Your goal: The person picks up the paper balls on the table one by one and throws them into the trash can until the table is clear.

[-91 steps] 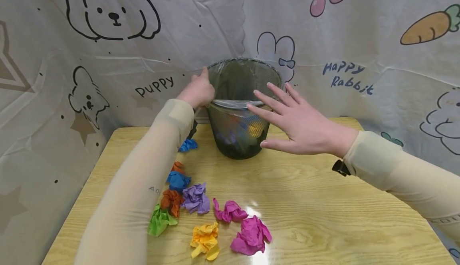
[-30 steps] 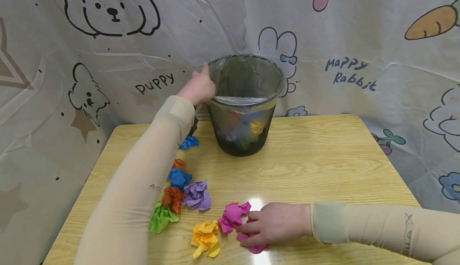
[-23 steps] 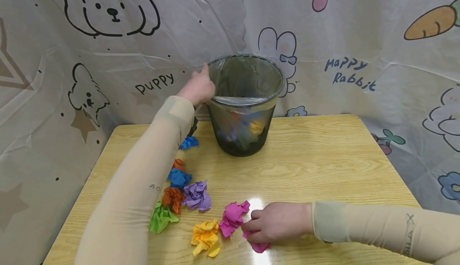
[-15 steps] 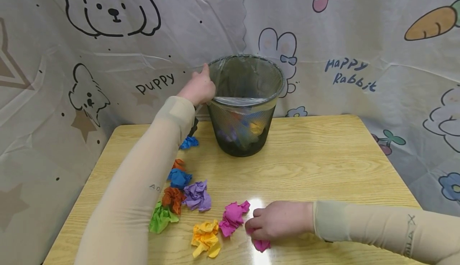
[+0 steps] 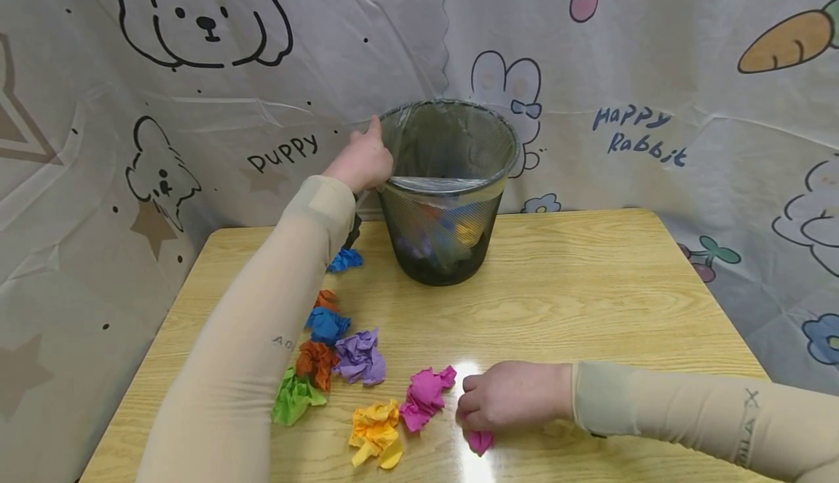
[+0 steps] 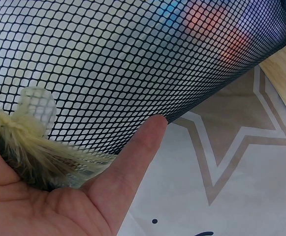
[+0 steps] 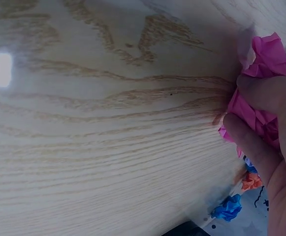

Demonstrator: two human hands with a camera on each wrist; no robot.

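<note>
A black mesh wastebasket (image 5: 440, 250) with a clear plastic liner stands at the back of the table, crumpled paper showing through its side. My left hand (image 5: 363, 162) grips its left rim; in the left wrist view the thumb (image 6: 133, 167) lies along the outside of the mesh, beside the knotted liner (image 6: 29, 132). Near the front, my right hand (image 5: 507, 399) holds a crumpled magenta paper ball (image 7: 268, 59) between thumb and fingers, low over the table. Most of that ball is hidden under the hand in the head view. Another magenta paper ball (image 5: 426, 398) lies just left of it.
Loose paper balls lie left of the right hand: yellow (image 5: 376, 433), purple (image 5: 360, 357), green (image 5: 296, 397), brown-orange (image 5: 317, 365) and blue (image 5: 328, 325). Another blue ball (image 5: 344, 259) sits partly behind the left forearm. A printed curtain (image 5: 314, 46) hangs behind the table (image 5: 590, 286).
My right hand has come down from beside the wastebasket to the table, closed round a magenta paper ball and edged slightly right with it. The left hand stays on the rim.
</note>
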